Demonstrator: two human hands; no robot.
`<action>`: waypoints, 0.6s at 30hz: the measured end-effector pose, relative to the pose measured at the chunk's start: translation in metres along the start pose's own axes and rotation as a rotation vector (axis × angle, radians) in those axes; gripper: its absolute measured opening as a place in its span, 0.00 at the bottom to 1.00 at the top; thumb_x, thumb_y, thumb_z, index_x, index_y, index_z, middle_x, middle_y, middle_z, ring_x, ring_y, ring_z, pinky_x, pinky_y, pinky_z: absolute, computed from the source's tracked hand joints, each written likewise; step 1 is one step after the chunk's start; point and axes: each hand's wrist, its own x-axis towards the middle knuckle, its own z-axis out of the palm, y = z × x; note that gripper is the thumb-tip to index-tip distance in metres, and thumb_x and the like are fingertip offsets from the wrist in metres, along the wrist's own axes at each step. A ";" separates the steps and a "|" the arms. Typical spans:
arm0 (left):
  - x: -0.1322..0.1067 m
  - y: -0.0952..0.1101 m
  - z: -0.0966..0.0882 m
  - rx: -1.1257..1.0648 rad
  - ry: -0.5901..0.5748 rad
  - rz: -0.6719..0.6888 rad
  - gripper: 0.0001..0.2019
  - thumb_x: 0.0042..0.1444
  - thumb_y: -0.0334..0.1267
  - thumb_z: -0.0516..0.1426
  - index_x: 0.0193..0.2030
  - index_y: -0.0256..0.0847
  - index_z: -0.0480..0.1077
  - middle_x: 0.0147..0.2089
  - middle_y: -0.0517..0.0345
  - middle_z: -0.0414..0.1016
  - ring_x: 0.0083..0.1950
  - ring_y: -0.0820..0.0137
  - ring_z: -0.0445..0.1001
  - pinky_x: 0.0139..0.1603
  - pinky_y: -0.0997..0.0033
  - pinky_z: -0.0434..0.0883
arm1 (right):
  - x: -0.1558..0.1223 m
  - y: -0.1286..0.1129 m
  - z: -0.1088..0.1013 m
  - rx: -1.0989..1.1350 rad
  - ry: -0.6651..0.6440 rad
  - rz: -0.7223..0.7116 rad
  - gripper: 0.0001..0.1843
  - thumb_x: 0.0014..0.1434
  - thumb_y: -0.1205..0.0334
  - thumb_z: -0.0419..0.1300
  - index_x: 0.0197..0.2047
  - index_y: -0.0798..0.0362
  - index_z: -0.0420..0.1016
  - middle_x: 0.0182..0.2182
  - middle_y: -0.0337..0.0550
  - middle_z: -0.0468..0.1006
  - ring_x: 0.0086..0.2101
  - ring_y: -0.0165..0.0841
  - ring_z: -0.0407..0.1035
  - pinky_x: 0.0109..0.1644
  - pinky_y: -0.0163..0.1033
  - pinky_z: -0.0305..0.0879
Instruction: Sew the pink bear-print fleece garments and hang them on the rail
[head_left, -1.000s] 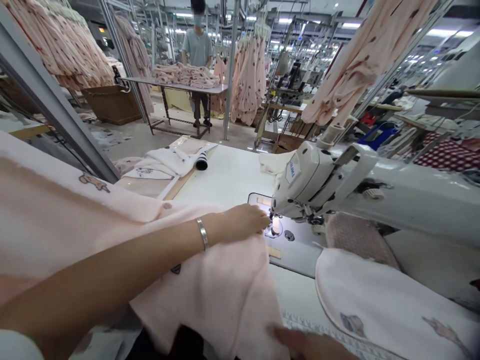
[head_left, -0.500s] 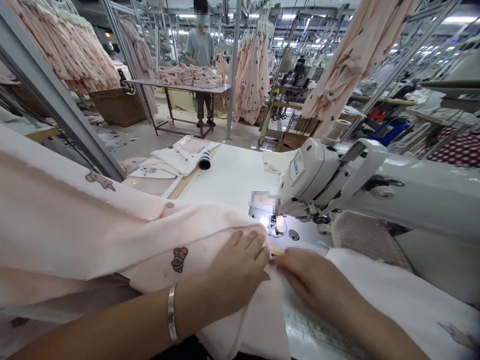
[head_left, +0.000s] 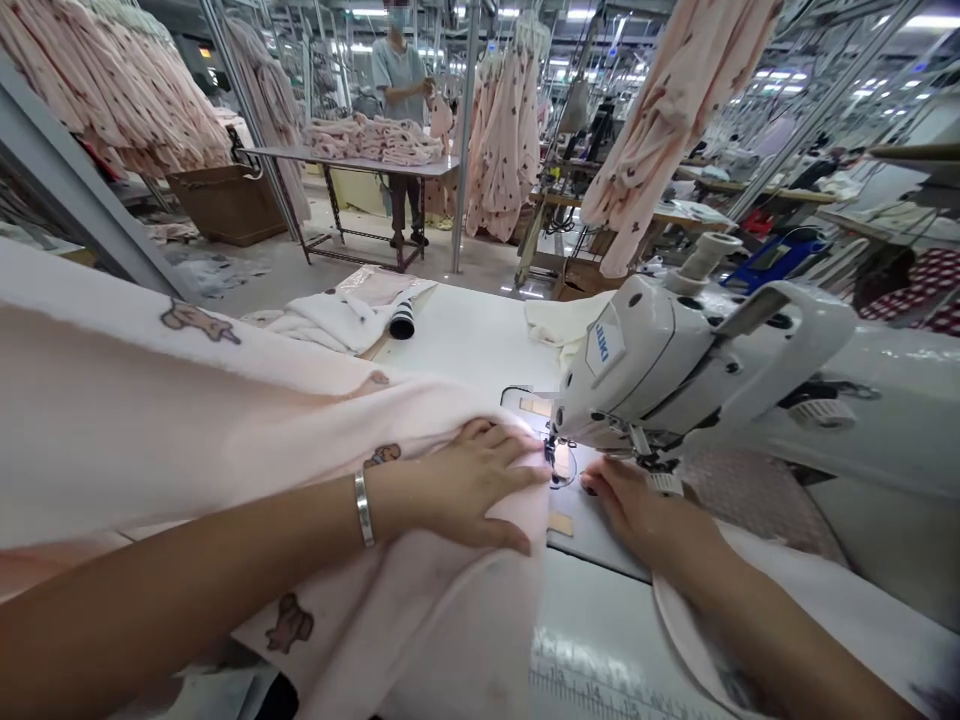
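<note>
Lightly, the left hand (head_left: pixel 469 485) lies open and flat on pale pink fabric (head_left: pixel 225 440), pressing without gripping, its fingertips just beside the presser foot (head_left: pixel 561 462) of a white Juki sewing machine (head_left: pixel 637 370). The right hand (head_left: pixel 637 510) rests open on the machine bed (head_left: pixel 592 520), holding nothing. The fabric drapes across the tabletop (head_left: pixel 465 340) and over its front edge — a rounded white fabric piece (head_left: pixel 825 590) lies under the right forearm.

The right hand (head_left: pixel 637 510) is coming off the pink fleece (head_left: pixel 420 590) onto the sewing machine bed (head_left: pixel 581 540), just beside the presser foot (head_left: pixel 559 450). Far off, a co-worker (head_left: pixel 397 75) is raising a small pink garment (head_left: pixel 441 115) to chest height.
</note>
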 end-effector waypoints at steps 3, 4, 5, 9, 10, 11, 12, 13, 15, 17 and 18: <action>0.006 -0.004 -0.003 0.030 -0.025 0.003 0.33 0.57 0.61 0.49 0.65 0.46 0.55 0.66 0.46 0.55 0.65 0.51 0.52 0.63 0.47 0.49 | -0.001 0.000 0.006 -0.013 0.060 0.033 0.25 0.66 0.51 0.37 0.36 0.49 0.73 0.32 0.45 0.79 0.23 0.33 0.69 0.38 0.43 0.62; 0.007 -0.005 -0.003 0.037 -0.031 0.002 0.33 0.58 0.61 0.48 0.65 0.46 0.54 0.66 0.46 0.54 0.65 0.51 0.52 0.63 0.47 0.48 | -0.002 -0.001 0.006 -0.012 0.077 0.034 0.26 0.67 0.51 0.36 0.36 0.49 0.73 0.32 0.45 0.79 0.24 0.34 0.69 0.37 0.43 0.62; 0.007 -0.005 -0.002 0.043 -0.033 0.002 0.33 0.58 0.62 0.48 0.65 0.46 0.54 0.66 0.45 0.54 0.65 0.51 0.52 0.63 0.47 0.48 | -0.004 -0.002 0.006 -0.007 0.088 0.023 0.27 0.67 0.50 0.35 0.36 0.49 0.73 0.31 0.45 0.79 0.24 0.34 0.70 0.36 0.42 0.62; 0.006 -0.005 0.000 0.070 -0.022 0.023 0.33 0.59 0.61 0.47 0.66 0.45 0.53 0.67 0.45 0.53 0.66 0.53 0.51 0.64 0.48 0.45 | -0.010 -0.005 0.000 0.029 0.082 -0.083 0.27 0.66 0.49 0.35 0.36 0.49 0.73 0.27 0.41 0.78 0.24 0.34 0.70 0.29 0.37 0.59; 0.005 -0.006 0.000 0.075 -0.017 0.025 0.33 0.59 0.61 0.47 0.66 0.45 0.53 0.67 0.45 0.53 0.66 0.54 0.51 0.65 0.49 0.45 | -0.010 -0.004 -0.001 0.029 0.085 -0.088 0.27 0.66 0.49 0.36 0.36 0.49 0.73 0.26 0.41 0.78 0.24 0.34 0.70 0.28 0.37 0.59; 0.005 -0.006 0.000 0.080 -0.014 0.024 0.33 0.59 0.60 0.47 0.66 0.45 0.53 0.67 0.45 0.53 0.66 0.54 0.51 0.65 0.49 0.45 | -0.008 -0.003 -0.001 0.024 0.096 -0.076 0.26 0.66 0.50 0.37 0.36 0.49 0.73 0.26 0.42 0.78 0.25 0.35 0.71 0.29 0.37 0.59; 0.005 -0.006 -0.001 0.084 -0.013 0.023 0.32 0.59 0.60 0.47 0.66 0.45 0.53 0.67 0.46 0.53 0.66 0.54 0.51 0.64 0.49 0.46 | -0.007 -0.001 -0.001 0.014 0.112 -0.051 0.25 0.66 0.51 0.38 0.36 0.50 0.74 0.27 0.44 0.78 0.25 0.35 0.71 0.30 0.38 0.60; 0.005 -0.006 -0.001 0.090 -0.008 0.024 0.32 0.59 0.60 0.47 0.66 0.46 0.53 0.67 0.46 0.53 0.66 0.55 0.52 0.64 0.50 0.46 | -0.004 0.001 0.000 0.004 0.129 -0.023 0.24 0.66 0.53 0.39 0.36 0.50 0.74 0.28 0.46 0.78 0.26 0.36 0.71 0.31 0.39 0.60; 0.006 -0.001 -0.002 0.117 0.023 0.033 0.32 0.59 0.59 0.48 0.65 0.44 0.55 0.66 0.44 0.55 0.66 0.55 0.53 0.63 0.49 0.48 | -0.001 0.005 0.004 -0.014 0.158 0.028 0.22 0.66 0.54 0.41 0.36 0.50 0.75 0.30 0.48 0.79 0.27 0.37 0.72 0.34 0.41 0.61; 0.006 0.007 0.001 0.154 0.065 0.028 0.25 0.60 0.56 0.51 0.57 0.42 0.64 0.61 0.46 0.62 0.63 0.56 0.57 0.61 0.50 0.51 | 0.001 0.007 0.009 -0.024 0.177 0.063 0.21 0.65 0.54 0.43 0.35 0.49 0.76 0.30 0.48 0.79 0.27 0.38 0.72 0.35 0.42 0.62; 0.006 0.012 0.004 0.166 0.082 0.023 0.19 0.61 0.51 0.52 0.51 0.41 0.68 0.56 0.48 0.67 0.60 0.58 0.61 0.59 0.52 0.54 | 0.001 0.008 0.012 -0.026 0.181 0.073 0.20 0.65 0.54 0.44 0.35 0.49 0.77 0.30 0.47 0.79 0.28 0.38 0.72 0.35 0.42 0.62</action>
